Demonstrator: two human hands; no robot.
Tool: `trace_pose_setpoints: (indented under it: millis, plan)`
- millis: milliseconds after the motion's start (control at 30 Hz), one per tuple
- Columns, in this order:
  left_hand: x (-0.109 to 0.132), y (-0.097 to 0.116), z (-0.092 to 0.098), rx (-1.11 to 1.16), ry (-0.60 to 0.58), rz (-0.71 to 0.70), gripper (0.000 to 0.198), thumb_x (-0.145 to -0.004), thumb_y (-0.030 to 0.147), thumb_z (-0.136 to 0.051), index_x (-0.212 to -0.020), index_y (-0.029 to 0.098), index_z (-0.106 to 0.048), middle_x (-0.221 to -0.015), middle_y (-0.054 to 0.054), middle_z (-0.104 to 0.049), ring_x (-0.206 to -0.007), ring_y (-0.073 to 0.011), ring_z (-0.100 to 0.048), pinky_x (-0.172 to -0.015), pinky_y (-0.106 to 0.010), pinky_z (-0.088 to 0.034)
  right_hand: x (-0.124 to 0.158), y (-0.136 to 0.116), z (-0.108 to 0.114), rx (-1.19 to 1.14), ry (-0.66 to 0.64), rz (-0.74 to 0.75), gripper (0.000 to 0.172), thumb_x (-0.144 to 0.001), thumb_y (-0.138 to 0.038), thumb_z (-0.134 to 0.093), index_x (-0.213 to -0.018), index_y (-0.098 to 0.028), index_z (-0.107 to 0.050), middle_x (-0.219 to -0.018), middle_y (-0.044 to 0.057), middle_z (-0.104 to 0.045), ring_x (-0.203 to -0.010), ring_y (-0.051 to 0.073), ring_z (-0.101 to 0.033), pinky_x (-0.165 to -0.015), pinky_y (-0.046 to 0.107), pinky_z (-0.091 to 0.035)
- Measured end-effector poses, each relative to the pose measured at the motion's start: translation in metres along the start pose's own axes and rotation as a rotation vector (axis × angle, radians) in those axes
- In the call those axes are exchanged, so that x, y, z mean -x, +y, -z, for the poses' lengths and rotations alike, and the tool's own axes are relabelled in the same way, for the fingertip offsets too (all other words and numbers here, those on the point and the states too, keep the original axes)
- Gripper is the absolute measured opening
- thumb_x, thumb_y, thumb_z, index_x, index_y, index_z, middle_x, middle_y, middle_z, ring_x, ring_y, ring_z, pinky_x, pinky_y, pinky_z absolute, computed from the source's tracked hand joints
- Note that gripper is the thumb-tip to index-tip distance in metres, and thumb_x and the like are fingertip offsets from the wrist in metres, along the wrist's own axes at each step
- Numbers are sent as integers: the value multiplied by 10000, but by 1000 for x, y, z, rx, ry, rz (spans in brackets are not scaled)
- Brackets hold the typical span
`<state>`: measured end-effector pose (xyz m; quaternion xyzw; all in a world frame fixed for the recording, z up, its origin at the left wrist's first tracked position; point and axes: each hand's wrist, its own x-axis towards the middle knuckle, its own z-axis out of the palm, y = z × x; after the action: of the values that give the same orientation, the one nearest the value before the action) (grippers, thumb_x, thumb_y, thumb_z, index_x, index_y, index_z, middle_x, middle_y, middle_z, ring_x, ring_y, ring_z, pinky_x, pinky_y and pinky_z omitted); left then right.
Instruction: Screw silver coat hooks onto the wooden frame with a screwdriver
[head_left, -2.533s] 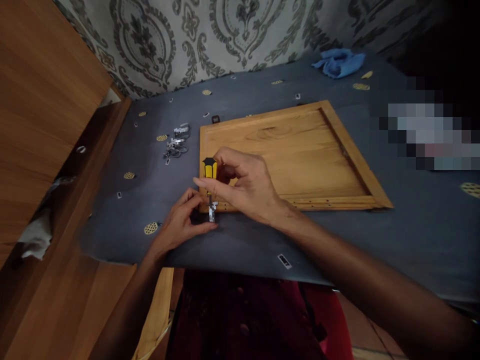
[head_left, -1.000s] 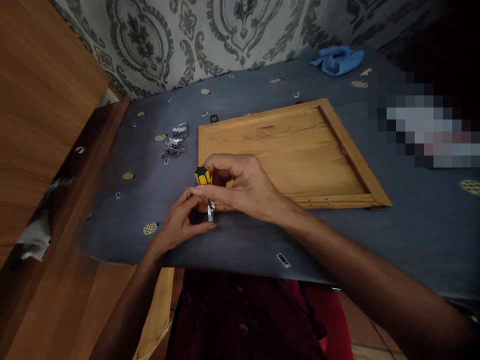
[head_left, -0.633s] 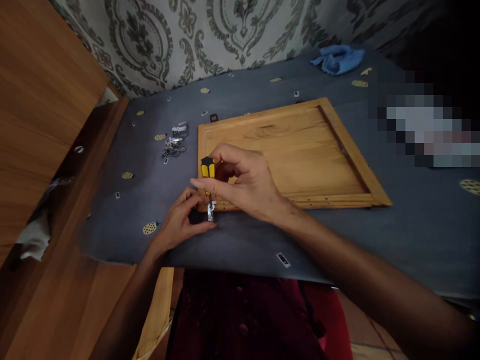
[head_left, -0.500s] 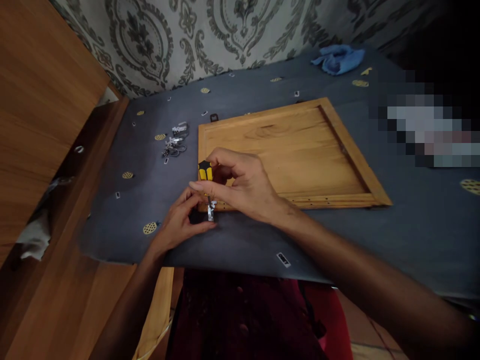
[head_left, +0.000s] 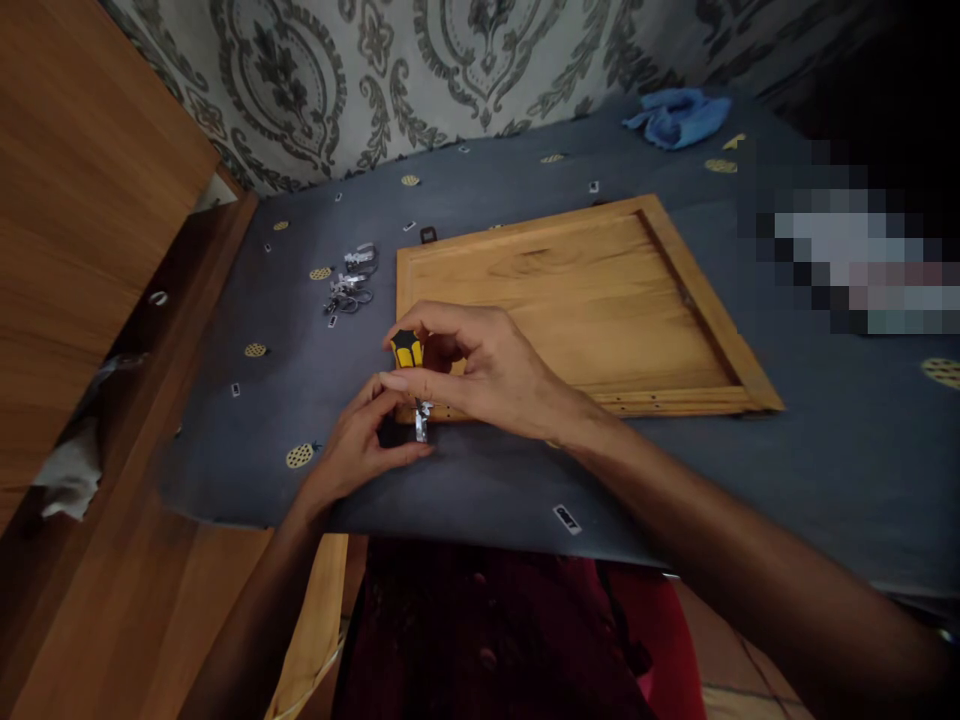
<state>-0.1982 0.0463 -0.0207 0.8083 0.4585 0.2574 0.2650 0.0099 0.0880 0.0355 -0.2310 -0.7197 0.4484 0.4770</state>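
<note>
My right hand [head_left: 487,365] is closed round the yellow-and-black handle of a screwdriver [head_left: 407,349], which points down. Below the handle, a small shiny metal latch [head_left: 421,424] sits at the near left corner of a framed wooden panel [head_left: 570,300]. The screwdriver's tip is hidden behind my thumb and the fitting. My left hand [head_left: 352,445] curls around that corner, its fingers and thumb pinching the latch from the left and the near side. Small dark holes show along the panel's near edge.
Several similar metal latches [head_left: 352,280] lie in a cluster left of the panel. A small dark buckle-like piece [head_left: 427,235] is behind it. A blue cloth [head_left: 679,118] rests at the back of the covered table [head_left: 465,490]. Wooden furniture [head_left: 90,200] borders the left.
My right hand and the screwdriver handle have shifted slightly down and left, and the fingers have turned a little round the handle. My left hand stays at the latch.
</note>
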Motion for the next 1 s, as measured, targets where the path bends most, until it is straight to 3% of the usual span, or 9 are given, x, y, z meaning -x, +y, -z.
trace_pose_setpoints:
  millis: [67, 167, 467, 733, 1000]
  plan:
    - [0, -1, -1, 2, 14, -8, 349, -821, 413, -800, -1084, 237, -652, -1019, -25, -595, -910, -206, -583, -794, -331, -515, -1, -2, 4, 22, -65, -14, 121, -917, -244, -682, -862, -155, -620, -765, -34, -541, -686, 93, -489, -610, 242, -375]
    - [0, -1, -1, 13, 10, -14, 365, -831, 410, -794, -1123, 246, -649, -1018, -22, -589, -911, -204, -579, -806, -338, -513, -2, -3, 6, 23, -107, 6, 213, -930, -251, -665, -755, -155, -588, -755, -30, -525, -680, 89, -477, -613, 243, -371]
    - [0, -2, -1, 40, 2, 28, 345, -825, 429, -791, -1069, 224, -657, -967, -23, -589, -890, -211, -561, -782, -343, -500, -2, 6, -4, 43, 19, 103, 404, -883, -390, -744, -675, -190, -461, -662, -65, -442, -616, 76, -410, -559, 230, -330]
    - [-1, 4, 2, 34, -20, 26, 318, -843, 409, -778, -1064, 218, -653, -1010, -29, -577, -911, -201, -556, -811, -323, -504, -1, 0, -3, 82, 175, 107, 359, -890, -371, -737, -683, -196, -501, -674, -54, -471, -594, 83, -426, -546, 243, -360]
    - [0, 2, 1, 39, -19, 33, 307, -826, 389, -795, -1030, 227, -634, -1004, -23, -567, -902, -199, -553, -799, -325, -504, 1, 5, -4, 122, 131, 99, 307, -893, -284, -728, -685, -194, -521, -674, -51, -491, -619, 96, -447, -561, 252, -363]
